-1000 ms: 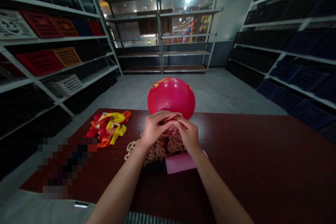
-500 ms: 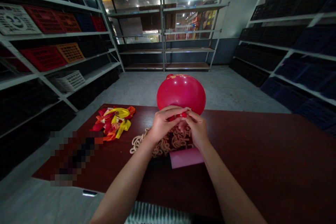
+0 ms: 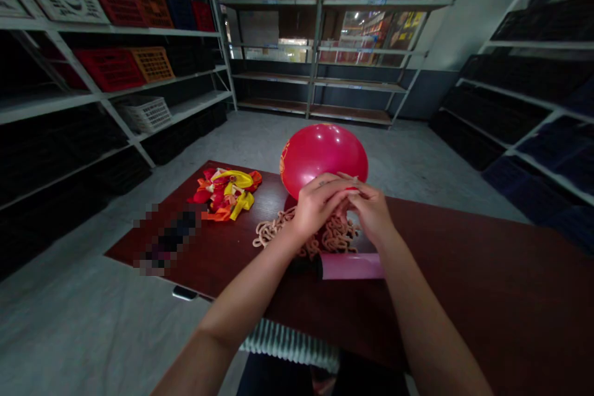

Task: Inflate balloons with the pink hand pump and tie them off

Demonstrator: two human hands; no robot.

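Observation:
A round, inflated red balloon (image 3: 325,151) with yellow print on its left side is held above the dark table. My left hand (image 3: 320,201) and my right hand (image 3: 371,207) meet at its near side, fingers closed on its neck; a bit of red rubber shows between the fingertips. Beneath my hands lies a tangle of beige cord-like loops (image 3: 273,230), partly hidden by them. A pink cylinder with a black end (image 3: 350,266), which looks like a hand pump, lies nearer to me; its right end is behind my right forearm.
Limp red, orange and yellow balloons (image 3: 232,192) lie in a heap on the left of the brown table (image 3: 464,272). A pixelated dark patch (image 3: 174,238) is beside them. Shelves with crates (image 3: 111,68) stand left and right, and a metal rack (image 3: 315,80) stands behind.
The view has swung left and down, so everything sits further right. The balloon has turned, its print moving from the top to the left side. Both hands still grip its neck.

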